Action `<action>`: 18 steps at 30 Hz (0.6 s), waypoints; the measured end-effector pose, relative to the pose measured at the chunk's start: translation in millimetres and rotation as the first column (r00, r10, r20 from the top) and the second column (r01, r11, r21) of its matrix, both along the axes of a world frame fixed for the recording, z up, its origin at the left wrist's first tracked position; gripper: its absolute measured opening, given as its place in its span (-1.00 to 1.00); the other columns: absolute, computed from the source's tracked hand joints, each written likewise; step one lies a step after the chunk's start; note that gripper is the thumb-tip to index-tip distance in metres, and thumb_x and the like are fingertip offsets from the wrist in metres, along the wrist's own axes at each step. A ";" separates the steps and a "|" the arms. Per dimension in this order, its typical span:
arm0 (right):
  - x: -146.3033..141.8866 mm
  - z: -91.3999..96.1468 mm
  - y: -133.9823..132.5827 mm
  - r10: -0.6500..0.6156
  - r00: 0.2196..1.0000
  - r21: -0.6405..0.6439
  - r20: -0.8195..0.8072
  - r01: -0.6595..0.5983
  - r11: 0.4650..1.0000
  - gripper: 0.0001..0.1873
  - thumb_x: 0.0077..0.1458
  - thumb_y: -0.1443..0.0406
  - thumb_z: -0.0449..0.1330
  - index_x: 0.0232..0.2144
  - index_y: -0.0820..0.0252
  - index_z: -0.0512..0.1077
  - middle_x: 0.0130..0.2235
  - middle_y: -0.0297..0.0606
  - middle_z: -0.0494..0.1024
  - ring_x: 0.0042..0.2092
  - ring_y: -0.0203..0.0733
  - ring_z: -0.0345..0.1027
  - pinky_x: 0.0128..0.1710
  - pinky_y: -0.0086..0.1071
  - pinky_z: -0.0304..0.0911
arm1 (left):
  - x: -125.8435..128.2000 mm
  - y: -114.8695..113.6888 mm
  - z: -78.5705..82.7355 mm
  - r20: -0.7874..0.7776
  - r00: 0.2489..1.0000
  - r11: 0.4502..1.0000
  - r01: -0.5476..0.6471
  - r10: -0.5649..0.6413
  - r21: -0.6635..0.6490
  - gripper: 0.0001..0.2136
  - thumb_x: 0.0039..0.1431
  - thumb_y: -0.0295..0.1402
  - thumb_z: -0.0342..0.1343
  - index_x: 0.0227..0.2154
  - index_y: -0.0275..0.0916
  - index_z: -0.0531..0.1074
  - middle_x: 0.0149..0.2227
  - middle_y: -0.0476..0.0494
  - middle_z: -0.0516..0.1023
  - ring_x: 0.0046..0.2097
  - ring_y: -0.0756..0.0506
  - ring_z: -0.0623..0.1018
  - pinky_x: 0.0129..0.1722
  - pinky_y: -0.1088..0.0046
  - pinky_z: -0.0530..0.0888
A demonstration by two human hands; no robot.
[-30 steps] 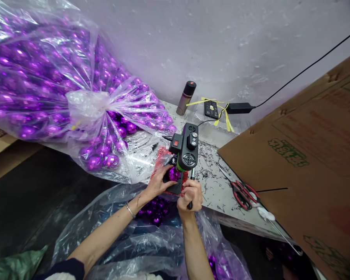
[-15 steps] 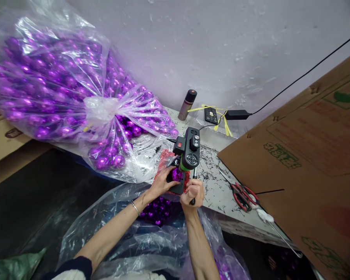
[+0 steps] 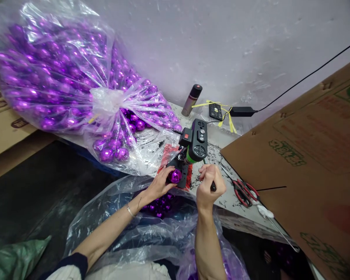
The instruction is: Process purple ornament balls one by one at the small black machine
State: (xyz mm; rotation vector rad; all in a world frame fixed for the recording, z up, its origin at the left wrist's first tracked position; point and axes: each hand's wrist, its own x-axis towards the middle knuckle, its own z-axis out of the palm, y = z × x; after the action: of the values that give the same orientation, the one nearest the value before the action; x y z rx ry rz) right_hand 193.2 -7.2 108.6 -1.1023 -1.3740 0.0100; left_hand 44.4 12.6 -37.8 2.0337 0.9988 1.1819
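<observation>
My left hand (image 3: 158,184) is closed around a shiny purple ball (image 3: 175,176), holding it on the black base of a small bench machine (image 3: 195,142) with a red switch and a green collar. My right hand (image 3: 210,186) is wrapped round the machine's black lever handle (image 3: 213,186), now to the right of the machine. An open clear bag of purple balls (image 3: 159,205) lies just below the table edge, under my left wrist.
A large tied clear bag of purple balls (image 3: 67,85) fills the left of the table (image 3: 221,194). Red scissors (image 3: 243,192) lie right of my right hand beside a big cardboard sheet (image 3: 309,155). A dark spray can (image 3: 193,99), remote (image 3: 215,111) and power adapter (image 3: 242,111) stand by the wall.
My right hand has swung the lever handle up and to the right, away from the machine's base. My left hand keeps the purple ball, now drawn slightly out from under the machine head.
</observation>
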 end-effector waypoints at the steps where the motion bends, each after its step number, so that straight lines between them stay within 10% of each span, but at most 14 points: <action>1: -1.0 -0.2 -0.3 -0.005 1.000 0.006 0.004 0.005 1.000 -0.57 0.39 0.31 0.00 -0.57 0.10 0.22 -0.54 -0.40 0.29 -0.43 -0.28 0.30 -0.38 -0.35 0.20 | -7.9 -6.9 1.6 -0.032 0.999 0.999 0.017 -0.016 0.031 -0.33 0.17 -0.14 0.35 0.28 -0.18 0.26 0.25 -0.41 0.46 0.30 -0.35 0.47 0.33 -0.09 0.37; 5: -4.1 -14.3 -1.4 -0.018 1.000 0.050 0.022 0.016 0.999 -0.59 0.39 0.33 -0.01 -0.56 0.11 0.25 -0.52 -0.38 0.32 -0.41 -0.27 0.33 -0.38 -0.34 0.22 | -46.7 10.4 26.4 -0.171 0.980 0.993 -0.091 0.103 0.079 -0.35 0.27 -0.03 0.21 0.32 -0.20 0.23 0.26 -0.41 0.45 0.29 -0.37 0.45 0.33 -0.06 0.35; 10: -4.3 -22.6 -2.1 0.001 1.000 0.072 0.028 -0.003 0.997 -0.61 0.37 0.37 -0.02 -0.54 0.12 0.26 -0.50 -0.36 0.35 -0.40 -0.27 0.34 -0.39 -0.35 0.21 | -91.3 128.1 72.6 -0.378 0.802 0.881 -0.464 0.463 0.096 -0.55 0.34 -0.38 -0.01 0.25 -0.42 0.29 0.28 -0.54 0.38 0.35 -0.43 0.30 0.36 -0.14 0.18; 14: -3.9 -21.1 -2.5 0.008 0.999 0.073 0.053 -0.012 0.997 -0.62 0.36 0.38 -0.03 -0.54 0.11 0.26 -0.49 -0.35 0.36 -0.41 -0.26 0.33 -0.39 -0.33 0.22 | -106.5 196.1 86.0 -0.619 0.637 0.827 -0.561 0.459 0.036 -0.51 0.16 -0.50 0.07 0.17 -0.55 0.33 0.23 -0.67 0.36 0.29 -0.53 0.30 0.28 -0.18 0.18; 18: -4.2 -19.9 -2.2 0.001 0.997 0.087 0.081 -0.008 0.996 -0.64 0.35 0.40 -0.03 -0.53 0.11 0.25 -0.50 -0.36 0.36 -0.42 -0.27 0.31 -0.39 -0.33 0.21 | -112.6 211.4 82.7 -0.685 0.588 0.813 -0.583 0.431 0.011 -0.58 0.17 -0.53 0.04 0.11 -0.55 0.37 0.21 -0.69 0.37 0.26 -0.53 0.32 0.23 -0.10 0.26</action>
State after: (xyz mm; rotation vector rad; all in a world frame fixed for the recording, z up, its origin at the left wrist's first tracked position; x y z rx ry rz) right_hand 189.0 -9.4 88.7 -1.0363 -1.4361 -0.0917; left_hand -68.2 224.0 44.9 2.0691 2.0906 0.4962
